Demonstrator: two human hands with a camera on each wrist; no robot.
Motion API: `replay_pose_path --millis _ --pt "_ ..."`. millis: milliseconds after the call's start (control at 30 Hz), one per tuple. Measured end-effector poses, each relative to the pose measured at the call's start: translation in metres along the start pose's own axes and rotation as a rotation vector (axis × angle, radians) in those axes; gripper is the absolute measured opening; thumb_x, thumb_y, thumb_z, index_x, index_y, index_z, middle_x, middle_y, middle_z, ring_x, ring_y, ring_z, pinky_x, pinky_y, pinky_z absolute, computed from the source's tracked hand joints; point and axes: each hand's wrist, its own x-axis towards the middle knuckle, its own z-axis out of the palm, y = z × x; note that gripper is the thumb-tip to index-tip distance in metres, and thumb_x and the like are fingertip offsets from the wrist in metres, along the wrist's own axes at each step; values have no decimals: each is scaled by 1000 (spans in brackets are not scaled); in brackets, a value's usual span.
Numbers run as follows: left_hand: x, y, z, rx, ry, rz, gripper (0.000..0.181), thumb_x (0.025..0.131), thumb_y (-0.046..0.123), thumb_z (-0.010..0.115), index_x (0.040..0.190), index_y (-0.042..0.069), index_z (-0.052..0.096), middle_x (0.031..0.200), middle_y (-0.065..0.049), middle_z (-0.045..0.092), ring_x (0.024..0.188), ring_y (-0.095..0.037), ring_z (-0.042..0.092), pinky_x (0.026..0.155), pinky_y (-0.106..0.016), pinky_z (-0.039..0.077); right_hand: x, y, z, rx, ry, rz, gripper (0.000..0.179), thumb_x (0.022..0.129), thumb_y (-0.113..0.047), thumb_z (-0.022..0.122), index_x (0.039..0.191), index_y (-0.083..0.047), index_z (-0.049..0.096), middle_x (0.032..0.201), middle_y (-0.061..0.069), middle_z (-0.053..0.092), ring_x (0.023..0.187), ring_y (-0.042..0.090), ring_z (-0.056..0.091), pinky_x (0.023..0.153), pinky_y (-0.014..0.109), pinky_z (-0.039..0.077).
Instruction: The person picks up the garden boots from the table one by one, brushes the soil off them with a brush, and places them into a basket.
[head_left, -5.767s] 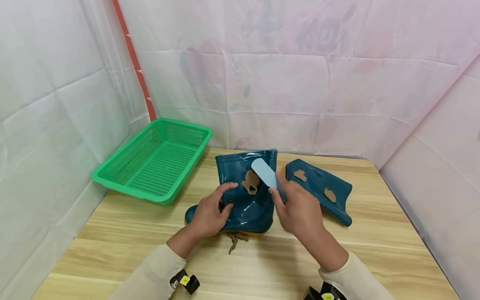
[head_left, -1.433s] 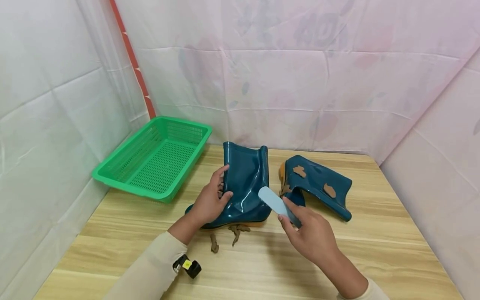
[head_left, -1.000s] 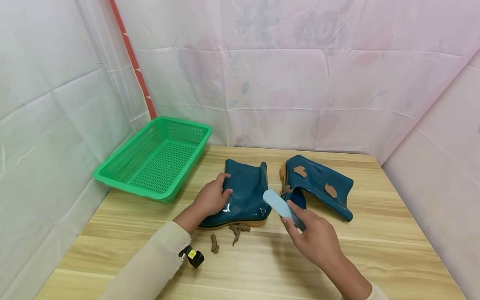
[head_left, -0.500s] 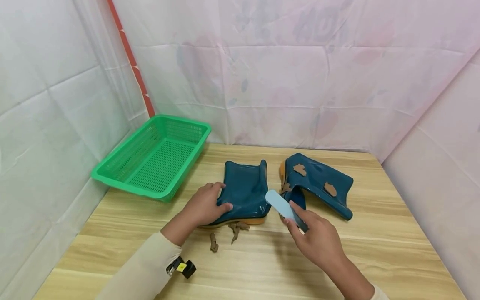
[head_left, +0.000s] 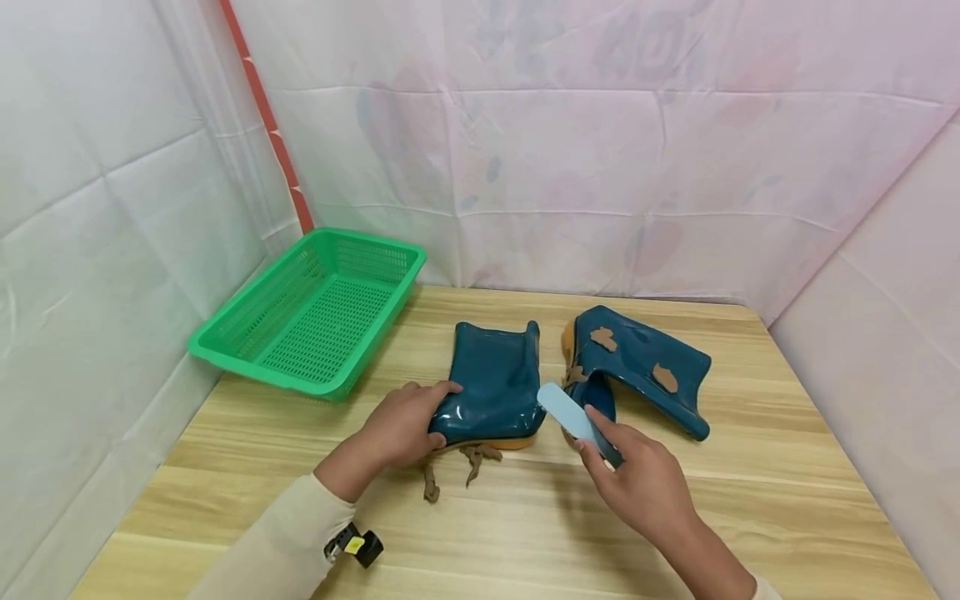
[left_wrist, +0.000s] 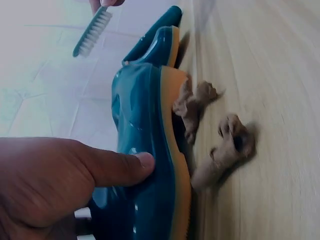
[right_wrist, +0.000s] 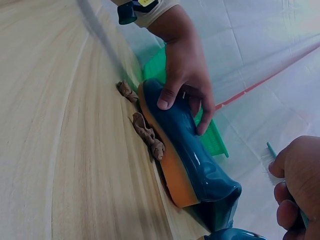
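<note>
A dark teal rubber boot (head_left: 495, 367) with an orange sole (left_wrist: 175, 110) lies on the table, its shaft pointing toward the back wall. My left hand (head_left: 397, 425) grips its toe end, the thumb on the near side and the fingers over the far side. In my right hand (head_left: 648, 492) is a light blue brush (head_left: 566, 412), held by its handle just right of the boot's heel. White bristles show on it in the left wrist view. A second teal boot (head_left: 645, 358) lies to the right with brown mud-like patches (head_left: 664, 377) on it.
Brown clumps (head_left: 476, 460) lie on the wooden table (head_left: 510, 533) along the sole's near side. A green perforated basket (head_left: 375, 333) stands at the back left. White cloth walls (head_left: 555, 167) surround the table.
The first boot has been turned over and lowered, and its brown patch no longer shows. Another clump lies on the table. My left hand slid to the toe; the brush moved right and nearer me.
</note>
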Motion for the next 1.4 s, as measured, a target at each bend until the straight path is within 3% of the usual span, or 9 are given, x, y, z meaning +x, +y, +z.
replay_pose_path --millis 367,533,700,833,967,1067,1233,1400 --pt "9 -20 0 71 38 168 61 90 16 81 145 21 55 135 -5 64 121 -30 59 102 -50 44 -3 3 0 0 -16 19 50 92 -23 79 137 -5 66 109 19 74 87 25 71 61 35 51" --pt "14 -25 -3 171 63 223 63 88 13 82 144 23 56 137 -1 63 121 -28 60 101 -51 45 -5 5 1 5 -9 15 49 92 -23 79 136 -5 66 110 18 74 87 23 70 60 34 50" --pt "19 -26 -4 291 101 246 62 88 13 82 144 24 57 140 2 62 125 -28 56 106 -50 40 -6 5 2 -2 -12 17 49 92 -23 79 137 -6 66 112 18 74 89 24 71 62 35 51" --pt "21 -22 -4 341 115 222 56 93 10 76 143 24 57 141 -1 61 128 -30 52 109 -50 38 -6 6 2 -5 -16 19 49 92 -23 79 137 -7 66 113 18 73 89 23 70 62 34 50" --pt "20 -8 -5 318 79 171 55 96 0 67 144 23 56 152 -11 49 138 -38 42 112 -56 31 -7 7 2 -6 5 2 49 92 -22 79 136 -6 67 113 19 73 89 24 71 61 34 50" --pt "20 14 -6 265 63 188 52 98 7 66 146 20 53 156 -16 41 144 -39 35 113 -59 30 -8 9 0 -4 34 1 48 91 -19 80 135 -5 67 112 20 73 89 25 72 61 34 49" --pt "29 58 0 242 120 289 48 106 40 57 149 19 52 147 -9 52 136 -29 48 109 -50 40 -6 10 -3 -9 66 42 47 91 -19 79 134 -4 68 111 22 73 79 21 67 55 29 43" --pt "46 85 14 346 142 258 46 107 48 50 149 29 52 139 -7 57 124 -26 56 99 -48 48 -6 13 -3 -18 91 103 47 92 -19 78 134 -1 67 108 24 73 65 15 56 47 26 34"
